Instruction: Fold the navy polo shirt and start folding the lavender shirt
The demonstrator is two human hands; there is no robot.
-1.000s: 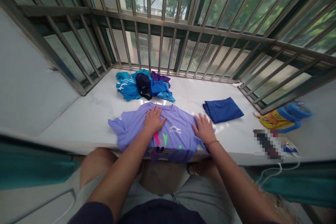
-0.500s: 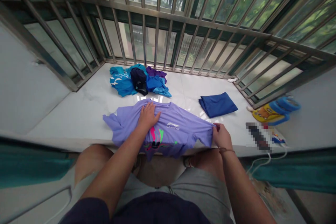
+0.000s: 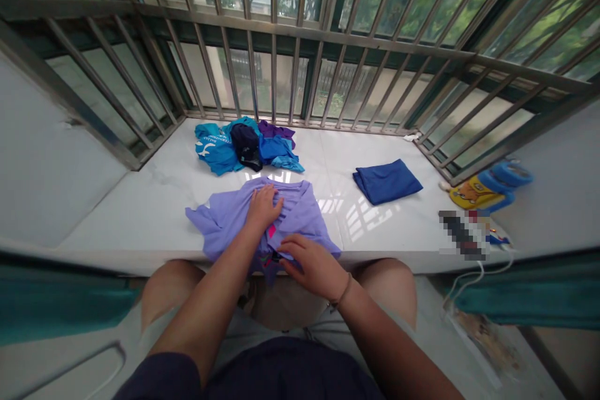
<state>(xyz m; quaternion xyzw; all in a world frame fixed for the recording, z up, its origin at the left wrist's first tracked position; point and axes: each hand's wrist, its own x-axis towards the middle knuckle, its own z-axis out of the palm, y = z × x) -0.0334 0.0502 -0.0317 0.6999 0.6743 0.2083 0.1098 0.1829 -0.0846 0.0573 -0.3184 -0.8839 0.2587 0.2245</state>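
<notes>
A lilac T-shirt [image 3: 304, 215] lies at the near edge of a white marble ledge [image 3: 150, 206], its right side folded over onto the middle. My left hand [image 3: 263, 206] presses flat on the shirt's centre near the collar. My right hand [image 3: 312, 262] rests on the folded-over part at the ledge's front edge, fingers pinching the cloth. The shirt's left sleeve still spreads out to the left.
A heap of blue, teal and purple clothes [image 3: 246, 145] lies at the back by the metal window bars [image 3: 300, 37]. A folded dark blue garment [image 3: 387, 180] sits to the right. A yellow and blue object [image 3: 490, 187] and cables lie at the far right.
My right hand took hold of the shirt's right sleeve and carried it leftward, folding the right side over the middle. My left hand stayed pressed on the shirt.
</notes>
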